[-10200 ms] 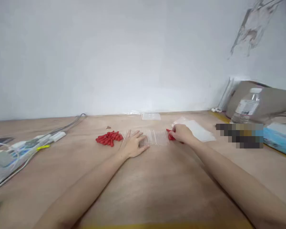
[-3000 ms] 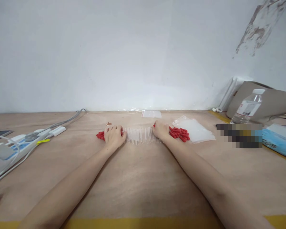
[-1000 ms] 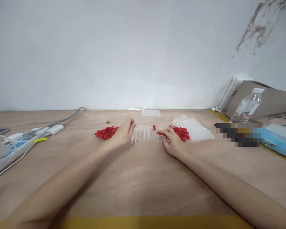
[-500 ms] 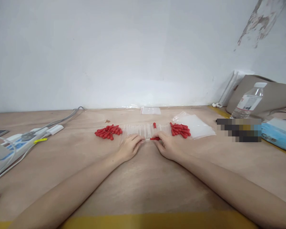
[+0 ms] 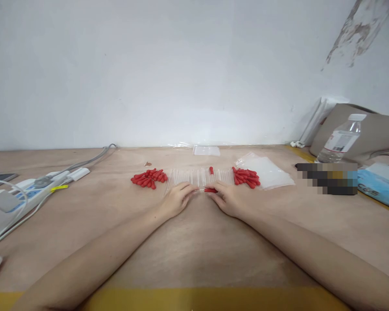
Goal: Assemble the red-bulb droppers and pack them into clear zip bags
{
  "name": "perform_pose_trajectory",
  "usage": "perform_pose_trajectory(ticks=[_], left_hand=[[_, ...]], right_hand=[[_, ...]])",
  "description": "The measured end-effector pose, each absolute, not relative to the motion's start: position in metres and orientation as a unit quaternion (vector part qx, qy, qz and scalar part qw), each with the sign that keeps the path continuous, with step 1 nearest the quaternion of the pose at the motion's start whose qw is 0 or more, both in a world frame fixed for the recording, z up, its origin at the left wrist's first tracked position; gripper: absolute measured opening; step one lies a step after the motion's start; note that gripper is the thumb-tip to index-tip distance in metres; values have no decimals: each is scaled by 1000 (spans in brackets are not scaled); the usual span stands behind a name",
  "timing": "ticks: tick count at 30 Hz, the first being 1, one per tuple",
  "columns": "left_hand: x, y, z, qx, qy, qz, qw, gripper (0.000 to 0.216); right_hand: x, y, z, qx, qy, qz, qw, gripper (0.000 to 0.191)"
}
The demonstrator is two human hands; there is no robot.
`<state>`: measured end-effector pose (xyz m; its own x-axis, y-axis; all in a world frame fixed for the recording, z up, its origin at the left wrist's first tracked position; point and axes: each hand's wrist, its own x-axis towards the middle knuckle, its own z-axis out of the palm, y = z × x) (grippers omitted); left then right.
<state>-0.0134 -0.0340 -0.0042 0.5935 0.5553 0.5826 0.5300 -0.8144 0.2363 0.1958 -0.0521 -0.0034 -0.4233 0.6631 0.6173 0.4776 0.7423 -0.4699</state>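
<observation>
My left hand (image 5: 178, 199) pinches a thin clear tube (image 5: 199, 190) at the front of the row. Fingers of my right hand (image 5: 226, 198) close on a red rubber bulb (image 5: 210, 190), which meets the right end of that tube. Just behind both hands lies a row of similar clear tubes (image 5: 192, 176); one red bulb (image 5: 211, 170) rests among them. A pile of red bulbs (image 5: 148, 178) is left of the row, and a second pile of red bulbs (image 5: 246, 177) is right of it.
Clear plastic bags (image 5: 267, 170) lie right of the second pile, and a small white packet (image 5: 206, 150) is near the wall. On the left is a power strip (image 5: 29, 194) with cables. A water bottle (image 5: 340, 140) and blue tissue pack (image 5: 381, 185) stand on the right.
My right hand has shifted slightly left, bringing the red rubber bulb closer to my left fingers, so less of the clear tube shows between them. The camera view has moved slightly.
</observation>
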Motion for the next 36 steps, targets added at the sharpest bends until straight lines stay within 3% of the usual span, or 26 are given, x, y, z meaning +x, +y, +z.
perform_pose_trajectory(ticks=[17,22,28,36], left_hand=[[-15,-35,-7,911,214,353,-13,28],[-12,-38,-6,917,207,334,-66,29],[-5,-38,-6,911,240,315,-118,28],[-13,-31,-8,898,301,306,-98,24]], right_hand=[[197,-55,-3,-309,-854,32,417,19],[197,-52,-8,-292,-862,25,414,19],[197,-39,-16,-300,-869,23,394,19],[210,-36,-11,-329,-869,-2,368,14]])
